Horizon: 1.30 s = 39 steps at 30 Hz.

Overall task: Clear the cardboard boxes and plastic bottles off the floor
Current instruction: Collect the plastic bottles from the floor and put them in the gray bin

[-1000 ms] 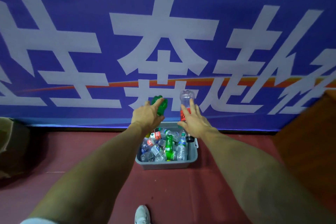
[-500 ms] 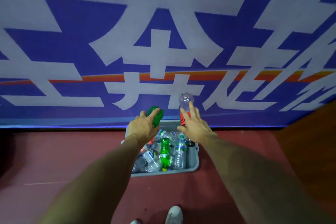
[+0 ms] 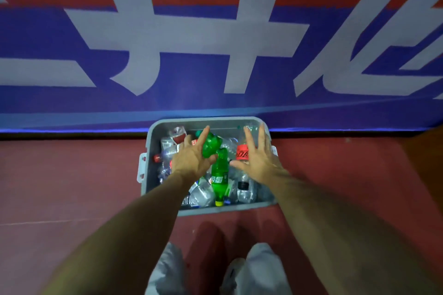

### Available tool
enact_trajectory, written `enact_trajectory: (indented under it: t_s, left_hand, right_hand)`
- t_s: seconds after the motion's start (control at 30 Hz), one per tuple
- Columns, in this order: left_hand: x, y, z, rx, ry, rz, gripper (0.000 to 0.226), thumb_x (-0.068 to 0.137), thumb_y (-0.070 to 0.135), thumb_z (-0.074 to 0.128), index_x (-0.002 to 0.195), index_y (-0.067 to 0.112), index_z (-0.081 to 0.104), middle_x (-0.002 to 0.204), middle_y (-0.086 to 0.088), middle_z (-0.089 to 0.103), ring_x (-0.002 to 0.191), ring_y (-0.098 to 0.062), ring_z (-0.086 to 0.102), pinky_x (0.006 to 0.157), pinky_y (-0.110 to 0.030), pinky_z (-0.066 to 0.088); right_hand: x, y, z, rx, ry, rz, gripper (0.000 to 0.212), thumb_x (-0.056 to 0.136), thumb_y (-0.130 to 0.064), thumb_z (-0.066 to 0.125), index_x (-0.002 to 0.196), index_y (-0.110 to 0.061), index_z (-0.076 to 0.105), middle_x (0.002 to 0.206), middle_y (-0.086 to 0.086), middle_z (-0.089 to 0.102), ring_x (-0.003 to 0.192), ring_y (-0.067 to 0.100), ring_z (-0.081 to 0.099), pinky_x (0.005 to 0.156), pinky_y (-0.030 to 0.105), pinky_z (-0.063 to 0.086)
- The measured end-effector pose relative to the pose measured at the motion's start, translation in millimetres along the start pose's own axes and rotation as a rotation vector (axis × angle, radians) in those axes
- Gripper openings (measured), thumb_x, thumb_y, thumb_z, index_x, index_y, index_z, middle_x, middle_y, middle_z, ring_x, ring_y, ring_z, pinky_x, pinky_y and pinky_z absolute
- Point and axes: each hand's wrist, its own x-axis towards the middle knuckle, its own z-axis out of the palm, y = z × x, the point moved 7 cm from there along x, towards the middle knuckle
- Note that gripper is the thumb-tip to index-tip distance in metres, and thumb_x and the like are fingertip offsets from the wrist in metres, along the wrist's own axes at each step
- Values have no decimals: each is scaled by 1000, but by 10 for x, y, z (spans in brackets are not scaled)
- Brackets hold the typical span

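Over the grey bin point(image 3: 227, 209), the left grip point(image 3: 191, 161) pinched a green bottle point(image 3: 211, 143) between thumb and forefinger. The right grip point(image 3: 261, 163) was spread wide, with the red-label clear bottle point(image 3: 242, 153) just beside it, over the bin too.

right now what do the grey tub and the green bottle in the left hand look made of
Grey rectangular tub: looks like moulded hard plastic, matt finish; rounded corners, a one-piece rim and side lugs suggest it. Green translucent bottle in the left hand: probably thin glossy plastic; it is see-through green with bright highlights on its bumpy surface.
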Motion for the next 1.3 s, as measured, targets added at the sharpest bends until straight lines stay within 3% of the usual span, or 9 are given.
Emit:
enact_trajectory:
  t_s: [0.1, 0.3, 0.5, 0.67, 0.97, 1.3]
  left_hand:
    - [-140, -10, -141, 25, -26, -5, 87, 91, 57, 59, 155, 48, 0, 160, -18, 20, 148, -35, 22, 110, -49, 37]
    - [-477, 283, -887, 46, -58, -19, 85, 91, 58, 59, 156, 48, 5, 163, -17, 14, 149, -35, 14, 112, -58, 32]
    - [-793, 672, -1531, 77, -114, 15, 81, 90, 56, 59, 155, 46, 13, 164, -17, 10, 150, -35, 9, 112, -65, 28]
    - [-943, 1051, -2230, 174, -89, 87, 76, 90, 62, 54, 155, 46, 18, 164, -14, 10, 151, -36, 9, 113, -61, 28]
    - [-1356, 2200, -3291, 310, -55, 495, 73, 94, 63, 47, 156, 43, 15, 166, -12, 3, 151, -36, 2, 112, -64, 26]
    - [-2754, 3837, -3106, 368, -124, 994, 70, 90, 58, 56, 152, 42, 28, 160, -11, 19, 147, -31, 17, 111, -60, 29]
  right_hand:
    - [-171, 82, -65, -4, -83, 38, 108, 88, -66, 58, 158, -25, -13, 163, 15, -24, 152, 37, 9, 113, 51, 33]
    - [-571, 15, -804, -2, -148, 100, 102, 89, -58, 64, 159, -28, -4, 164, 11, -3, 147, 36, 21, 107, 46, 39]
    - [-950, -128, -1472, -46, -190, 112, 97, 88, -58, 64, 158, -31, 3, 162, 8, 1, 142, 37, 23, 105, 50, 40]
    - [-1199, -218, -2266, -77, -120, 130, 89, 88, -52, 63, 157, -33, 10, 163, 11, 5, 143, 36, 21, 107, 50, 36]
    - [-2345, -217, -3382, -72, 74, 392, 82, 88, -58, 58, 156, -39, 15, 164, 6, 6, 146, 34, 15, 110, 57, 29]
    - [-4683, 407, -3607, 54, 262, 875, 84, 89, -55, 61, 157, -38, 14, 163, 8, 9, 145, 37, 17, 111, 59, 29]
